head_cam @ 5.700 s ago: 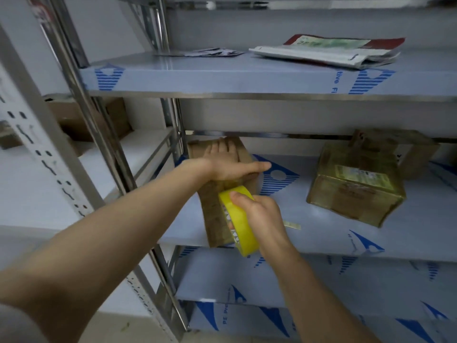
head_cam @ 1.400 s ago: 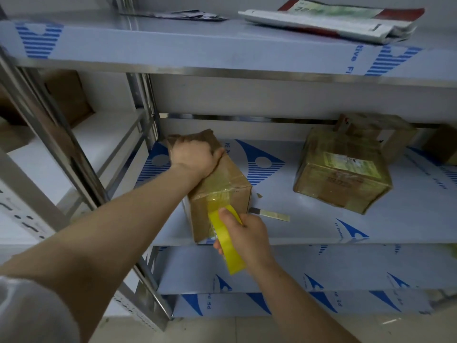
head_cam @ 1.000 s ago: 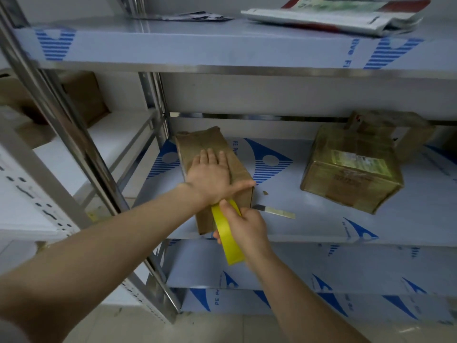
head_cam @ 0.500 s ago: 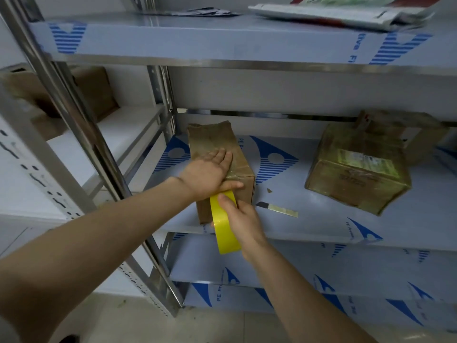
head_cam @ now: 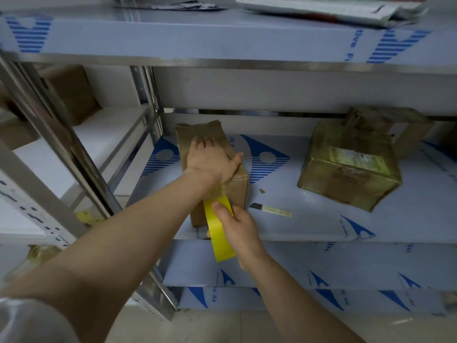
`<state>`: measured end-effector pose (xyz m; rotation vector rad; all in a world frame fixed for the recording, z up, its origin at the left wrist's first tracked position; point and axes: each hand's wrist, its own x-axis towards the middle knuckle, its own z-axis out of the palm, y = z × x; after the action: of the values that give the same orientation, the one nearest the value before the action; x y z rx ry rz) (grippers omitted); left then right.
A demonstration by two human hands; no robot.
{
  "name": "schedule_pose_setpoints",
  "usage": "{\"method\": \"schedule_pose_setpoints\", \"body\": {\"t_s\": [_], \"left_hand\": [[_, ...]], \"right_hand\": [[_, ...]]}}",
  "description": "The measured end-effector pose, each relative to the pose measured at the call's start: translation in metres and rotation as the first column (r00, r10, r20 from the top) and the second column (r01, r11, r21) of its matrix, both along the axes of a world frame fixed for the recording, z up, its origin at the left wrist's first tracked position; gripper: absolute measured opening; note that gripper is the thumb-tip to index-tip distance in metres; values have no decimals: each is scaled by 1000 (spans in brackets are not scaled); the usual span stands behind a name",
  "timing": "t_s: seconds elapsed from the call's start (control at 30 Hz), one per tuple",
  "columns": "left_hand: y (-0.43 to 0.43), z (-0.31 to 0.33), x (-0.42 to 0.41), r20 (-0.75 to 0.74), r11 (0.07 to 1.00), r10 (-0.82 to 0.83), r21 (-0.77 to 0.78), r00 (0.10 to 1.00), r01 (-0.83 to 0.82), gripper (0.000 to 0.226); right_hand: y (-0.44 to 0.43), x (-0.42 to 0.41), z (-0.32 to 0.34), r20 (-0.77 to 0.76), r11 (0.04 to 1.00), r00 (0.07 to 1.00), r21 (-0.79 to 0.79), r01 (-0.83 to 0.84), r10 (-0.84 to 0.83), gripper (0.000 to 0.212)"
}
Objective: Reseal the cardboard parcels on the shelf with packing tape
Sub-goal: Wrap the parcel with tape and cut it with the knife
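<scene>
Brown cardboard parcel (head_cam: 238, 191) pinned steady by flat-fingered left hand (head_cam: 210, 162); yellow tape roll (head_cam: 217, 243), 6 o'clock, gripped by curled right hand (head_cam: 241, 231) for pull-off

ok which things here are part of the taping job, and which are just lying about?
Job: small parcel under left hand; yellow tape roll in right hand; taped parcel; rear parcel; cutter, probably for the tape.
Lying about: papers on top shelf; brown box at far left.

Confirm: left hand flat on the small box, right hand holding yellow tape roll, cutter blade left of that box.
No: the head view shows the cutter blade right of the small box. Left hand, right hand and yellow tape roll are as stated.
</scene>
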<state>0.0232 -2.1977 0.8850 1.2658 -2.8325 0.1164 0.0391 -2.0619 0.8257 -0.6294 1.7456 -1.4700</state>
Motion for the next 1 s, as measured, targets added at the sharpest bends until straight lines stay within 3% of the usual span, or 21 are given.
{"method": "schedule_pose_setpoints", "body": {"t_s": [0.17,0.23,0.37,0.43,0.5,0.57,0.63,0.67,0.73,0.77,0.8,0.83,0.87,0.93,1.0], "left_hand": [[14,-5,24,-301,987,-132,-129,945,97,64],[9,-6,34,-397,989,-146,-89,906,121,63],[-6,-14,62,-345,954,-272,26,899,298,70],[-13,-20,75,-408,920,-277,148,870,362,62],[-23,-24,79,-427,898,-304,169,852,405,57],[-26,-24,77,-383,935,-225,173,896,308,57],[-23,-25,74,-391,980,4,187,921,75,70],[-17,-24,75,-429,973,148,223,891,-54,79],[-4,-23,83,-524,863,439,473,730,-179,93],[2,-23,86,-492,722,585,678,644,-138,91],[8,-21,89,-388,509,690,860,610,-29,79],[15,-18,91,-291,311,740,947,606,76,64],[22,-18,91,-257,212,759,966,598,147,52],[29,-17,84,-283,208,792,958,542,197,38],[37,-11,78,-329,261,812,943,481,206,28]], "right_hand": [[3,-1,0,12,999,1000,-45,-27,27,33],[5,2,-1,19,998,999,-49,-45,46,29],[6,3,2,87,998,996,-57,-28,33,23],[1,7,5,122,998,992,-56,-29,36,23],[-8,13,9,173,999,984,-44,-27,34,20],[-17,20,16,282,1000,959,-20,-8,14,24],[-23,19,20,356,1000,935,3,-6,5,38],[-23,17,20,355,1000,935,15,-11,5,41],[-20,10,19,329,1000,944,28,-12,2,41],[-17,7,19,324,999,946,26,-20,10,39],[-14,4,19,322,999,946,16,-42,35,36],[-12,2,19,316,997,946,5,-82,76,31],[-12,0,18,294,991,947,-2,-134,129,22],[-11,-5,19,178,984,969,26,-176,168,11],[-7,-18,18,-22,998,1000,58,-14,15,25]]}}
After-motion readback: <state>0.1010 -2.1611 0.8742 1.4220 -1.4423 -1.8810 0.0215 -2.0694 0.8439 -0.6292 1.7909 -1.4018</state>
